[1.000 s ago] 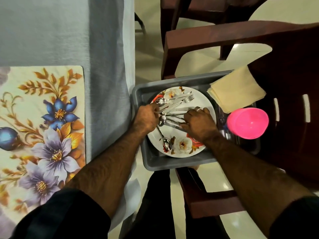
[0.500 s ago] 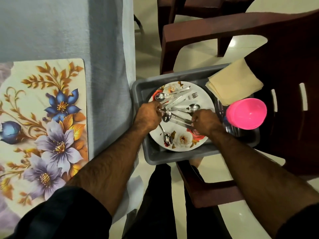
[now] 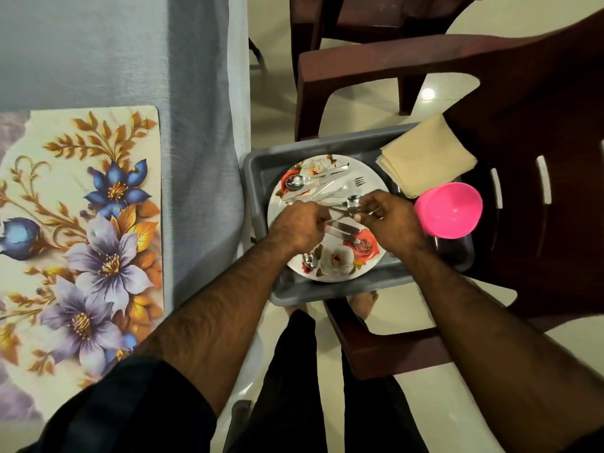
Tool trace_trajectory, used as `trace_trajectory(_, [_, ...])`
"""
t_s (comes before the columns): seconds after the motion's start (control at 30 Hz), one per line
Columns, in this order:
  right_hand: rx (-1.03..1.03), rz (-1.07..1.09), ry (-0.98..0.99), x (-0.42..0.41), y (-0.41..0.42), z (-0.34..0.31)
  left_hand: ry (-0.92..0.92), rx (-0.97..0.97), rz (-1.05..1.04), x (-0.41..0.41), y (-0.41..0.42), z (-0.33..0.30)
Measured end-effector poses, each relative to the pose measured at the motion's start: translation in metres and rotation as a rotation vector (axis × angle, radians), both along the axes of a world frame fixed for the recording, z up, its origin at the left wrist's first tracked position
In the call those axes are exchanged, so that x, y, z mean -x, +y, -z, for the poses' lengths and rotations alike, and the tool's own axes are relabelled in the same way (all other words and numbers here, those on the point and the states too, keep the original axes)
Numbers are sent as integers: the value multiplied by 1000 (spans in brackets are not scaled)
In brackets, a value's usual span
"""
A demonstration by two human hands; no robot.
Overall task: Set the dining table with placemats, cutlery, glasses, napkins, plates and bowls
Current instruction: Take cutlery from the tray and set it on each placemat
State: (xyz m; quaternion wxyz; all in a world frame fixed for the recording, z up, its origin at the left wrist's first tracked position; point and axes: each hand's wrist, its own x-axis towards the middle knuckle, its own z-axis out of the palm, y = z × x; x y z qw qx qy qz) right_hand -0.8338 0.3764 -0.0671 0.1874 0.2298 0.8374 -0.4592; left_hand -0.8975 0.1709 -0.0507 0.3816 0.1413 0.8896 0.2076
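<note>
While both forearms reach over the plate [image 3: 330, 266], both hands, left [image 3: 299, 225] and right [image 3: 390, 222], pinch cutlery [image 3: 346, 209].

Both forearms reach forward and down, bare from the pushed-up dark sleeves, and converge so the hands nearly meet. The left hand [image 3: 298, 227] is knuckles-up, its fingers curled inward and pinching a piece of cutlery [image 3: 343, 227]. The right hand [image 3: 390, 223] faces it, knuckles up too, thumb and fingers bent and pinching thin metal handles. The fingertips of the two hands lie just beside each other.
</note>
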Motion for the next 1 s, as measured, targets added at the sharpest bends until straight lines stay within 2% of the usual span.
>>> trace_trajectory(0.07, [-119, 49, -36, 6, -6, 8, -36, 61, -161, 5, -21, 9])
trace_trajectory(0.13, [-321, 2, -64, 14, -10, 15, -65, 85, -339, 9, -40, 15])
trace_trajectory(0.27, [-619, -324, -63, 36, -16, 28, -256, -65, -714, 10, -54, 16])
trace_trajectory(0.37, [-702, -510, -10, 62, -18, 34, -348, -170, -871, 12, -54, 17])
trace_trajectory(0.53, [-687, -817, 69, 90, -29, 42, -380, -235, -977, 18, -47, 23])
trace_trajectory(0.73, [-737, -892, -3, 95, -24, 49, -409, -275, -963, 31, -34, 17])
trace_trajectory(1.0, [-739, -956, -82, 83, -21, 51, -545, -388, -1093, 34, -34, 16])
